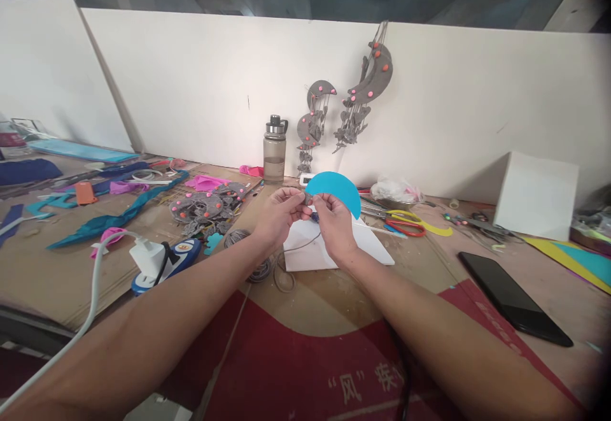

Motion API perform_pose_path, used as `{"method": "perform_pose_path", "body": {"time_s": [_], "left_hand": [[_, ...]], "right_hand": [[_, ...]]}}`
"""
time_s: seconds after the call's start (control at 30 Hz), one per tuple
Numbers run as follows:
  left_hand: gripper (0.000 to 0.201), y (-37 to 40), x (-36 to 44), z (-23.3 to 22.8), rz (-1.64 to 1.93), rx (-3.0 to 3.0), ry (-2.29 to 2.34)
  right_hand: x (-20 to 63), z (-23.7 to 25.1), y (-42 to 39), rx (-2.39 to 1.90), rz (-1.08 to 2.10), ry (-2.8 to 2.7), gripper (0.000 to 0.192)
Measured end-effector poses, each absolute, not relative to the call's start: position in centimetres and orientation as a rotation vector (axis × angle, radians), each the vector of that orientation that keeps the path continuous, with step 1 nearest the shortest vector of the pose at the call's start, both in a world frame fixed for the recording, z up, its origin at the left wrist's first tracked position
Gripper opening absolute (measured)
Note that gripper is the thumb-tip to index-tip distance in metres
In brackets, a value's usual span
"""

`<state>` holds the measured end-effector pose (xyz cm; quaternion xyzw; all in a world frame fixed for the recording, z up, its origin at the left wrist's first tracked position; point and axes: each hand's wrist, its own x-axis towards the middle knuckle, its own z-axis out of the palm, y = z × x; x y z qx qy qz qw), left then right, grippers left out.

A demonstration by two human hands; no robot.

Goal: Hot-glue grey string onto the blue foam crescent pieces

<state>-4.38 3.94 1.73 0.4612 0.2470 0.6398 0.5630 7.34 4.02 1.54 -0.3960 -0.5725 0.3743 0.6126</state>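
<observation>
One white pad [305,260] beneath hands, blue disc [335,184] just behind; pushing forward could knock disc. Left hand [281,214] and right hand [335,222] angled inward, fingers curled, tips nearly meeting, both pinching. Grey yarn ball [235,237] by left wrist, loose cord [286,290] looping nearby: sudden tug could tangle it. Small grey piece [308,199] between fingertips, partly hidden; slack pinch could drop it.

Craft workshop; scissors [405,227], grey yarn [236,237] and coloured offcuts [128,213] on a cardboard-covered table [372,303]; crescent hangings [379,74] behind.
</observation>
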Motion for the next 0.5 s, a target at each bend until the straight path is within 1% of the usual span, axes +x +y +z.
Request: {"method": "perform_pose_path", "body": {"time_s": [0.17,0.3,0.5], "left_hand": [[0.022,3.87,-3.72,1.43,1.618,1.328,0.731],[0.025,3.74,-3.47,1.33,1.673,1.478,0.826],[0.014,3.3,-3.85,1.81,1.644,1.481,0.993]], "right_hand": [[7.41,1.36,4.12,-0.972,0.857,-1.289,0.022],[7.45,1.41,3.87,-0.949,0.812,-1.368,0.021],[7.54,1.46,3.44,-0.936,0.613,-1.553,0.02]]}}
